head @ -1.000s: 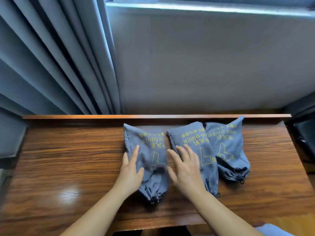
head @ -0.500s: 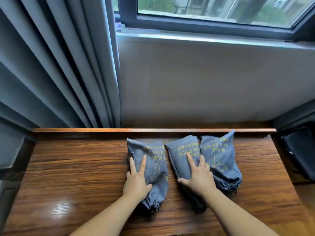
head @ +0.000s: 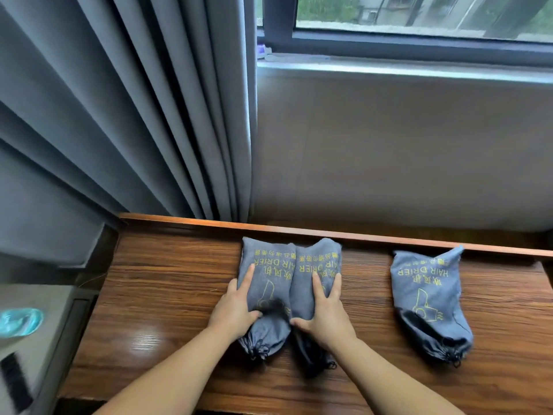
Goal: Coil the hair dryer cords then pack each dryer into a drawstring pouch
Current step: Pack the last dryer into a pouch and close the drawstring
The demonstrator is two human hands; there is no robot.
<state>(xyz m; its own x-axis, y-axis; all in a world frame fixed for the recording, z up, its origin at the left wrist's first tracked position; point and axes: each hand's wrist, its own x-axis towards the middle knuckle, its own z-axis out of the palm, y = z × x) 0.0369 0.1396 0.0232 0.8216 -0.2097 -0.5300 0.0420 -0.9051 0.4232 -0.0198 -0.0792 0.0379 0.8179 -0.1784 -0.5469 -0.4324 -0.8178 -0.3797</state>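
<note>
Three grey drawstring pouches with yellow "HAIR DRIER" print lie on the wooden table, each bulging and cinched at the near end. The left pouch and the middle pouch lie side by side, touching. My left hand rests flat on the left pouch's left side with straight fingers. On the middle pouch my right hand lies flat, fingers spread. The third pouch lies apart at the right, untouched. No dryer or cord shows outside the pouches.
A raised wooden lip runs along the table's far edge, below a pale wall and a window. Grey curtains hang at the left. A grey surface with a teal object sits left of the table.
Both hands have slid the left and middle pouches together and leftwards, away from the third pouch, which now lies apart. The view has turned left and up.
</note>
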